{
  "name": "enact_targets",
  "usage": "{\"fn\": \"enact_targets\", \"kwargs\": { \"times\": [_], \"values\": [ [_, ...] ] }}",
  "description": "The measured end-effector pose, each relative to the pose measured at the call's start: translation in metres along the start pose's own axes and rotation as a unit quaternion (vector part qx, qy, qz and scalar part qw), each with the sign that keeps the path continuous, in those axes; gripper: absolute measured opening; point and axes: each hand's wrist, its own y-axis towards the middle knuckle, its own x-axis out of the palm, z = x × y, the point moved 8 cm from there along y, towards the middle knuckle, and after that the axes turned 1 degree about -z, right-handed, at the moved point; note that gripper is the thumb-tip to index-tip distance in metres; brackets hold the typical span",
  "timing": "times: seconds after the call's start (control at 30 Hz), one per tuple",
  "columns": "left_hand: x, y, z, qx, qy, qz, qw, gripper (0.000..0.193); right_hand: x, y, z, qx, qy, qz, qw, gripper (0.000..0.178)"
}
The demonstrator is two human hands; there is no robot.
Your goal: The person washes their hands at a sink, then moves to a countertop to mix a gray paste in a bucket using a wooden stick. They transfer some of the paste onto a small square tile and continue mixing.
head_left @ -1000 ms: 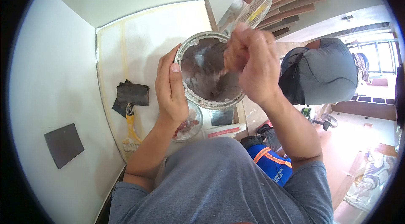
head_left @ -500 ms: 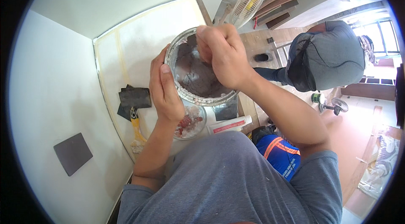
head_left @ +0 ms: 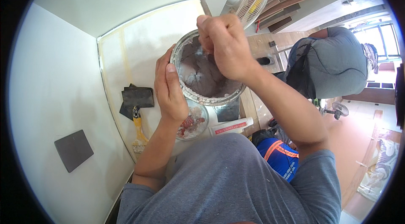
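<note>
A round metal can [head_left: 195, 97], its rim crusted with pale filler, is tilted open toward me above the white surface. Grey-brown paste [head_left: 198, 72] fills its inside. My left hand [head_left: 168, 86] grips the can's left side, thumb near the rim. Over the can's upper right, my right hand [head_left: 228, 48] is a closed fist; whatever it holds is hidden behind the fingers. Below the can lies a round clear lid [head_left: 201, 130] smeared with white and red material. A white tube with a red label [head_left: 232, 127] rests to its right.
Dark flat spreaders [head_left: 139, 97] and a yellow-handled tool [head_left: 138, 129] lie left on the white surface [head_left: 147, 29]. Walls stand left and ahead. A standing fan [head_left: 253, 4], a bent-over person [head_left: 337, 61] and a blue bag [head_left: 276, 156] are to the right.
My right fist has moved slightly up with the can's rim, and the paste surface looks reshaped. The can and left hand sit a little farther right in view. The other person has shifted slightly.
</note>
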Motion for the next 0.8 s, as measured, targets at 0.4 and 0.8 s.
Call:
{"fn": "enact_targets", "kwargs": {
  "times": [0.4,0.8],
  "values": [
    [-0.002,-0.001,0.001,0.0,0.03,0.005,1.0,0.043,-0.004,-0.026,0.011,0.113,-0.058,-0.05,0.991,0.052],
    [0.0,0.0,0.007,0.022,0.039,0.004,0.999,0.043,-0.028,-0.021,0.003,0.028,0.169,0.144,0.975,0.049]
  ]
}}
